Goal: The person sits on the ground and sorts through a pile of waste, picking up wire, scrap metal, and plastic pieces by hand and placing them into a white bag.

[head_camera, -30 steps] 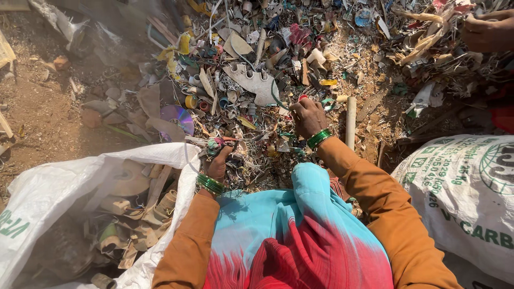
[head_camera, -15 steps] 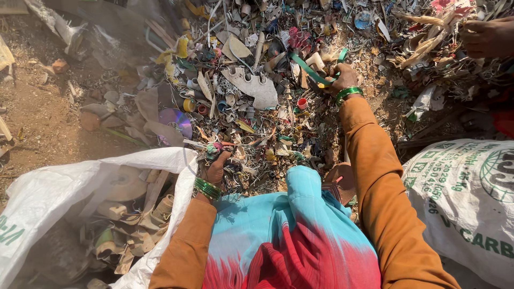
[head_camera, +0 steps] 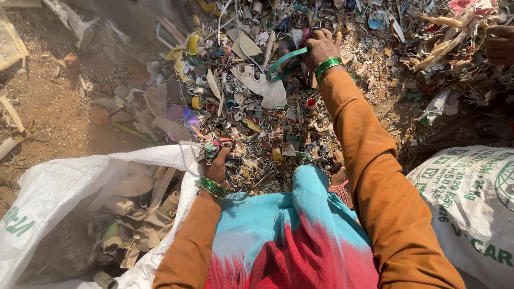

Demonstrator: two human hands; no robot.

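A heap of mixed plastic scrap (head_camera: pixel 267 101) covers the ground ahead of me. My right hand (head_camera: pixel 320 47) is stretched far out over it, closed around a curved green plastic strip (head_camera: pixel 284 61). My left hand (head_camera: pixel 216 160) stays close to my lap, gripping the rim of an open white sack (head_camera: pixel 64 176) along with a few small scrap pieces. Both wrists wear green bangles and orange sleeves. Inside the sack lie several brownish and pale scrap pieces (head_camera: pixel 139 208).
A second white woven sack with green print (head_camera: pixel 471 198) stands at my right. Another person's hand (head_camera: pixel 500 45) works at the far right edge of the heap. Bare dirt (head_camera: pixel 48 112) lies to the left. A large pale flat scrap piece (head_camera: pixel 262 88) sits mid-heap.
My right hand has reached from near my lap farther out across the heap and taken hold of the green strip. My left hand has stayed at the sack's rim.
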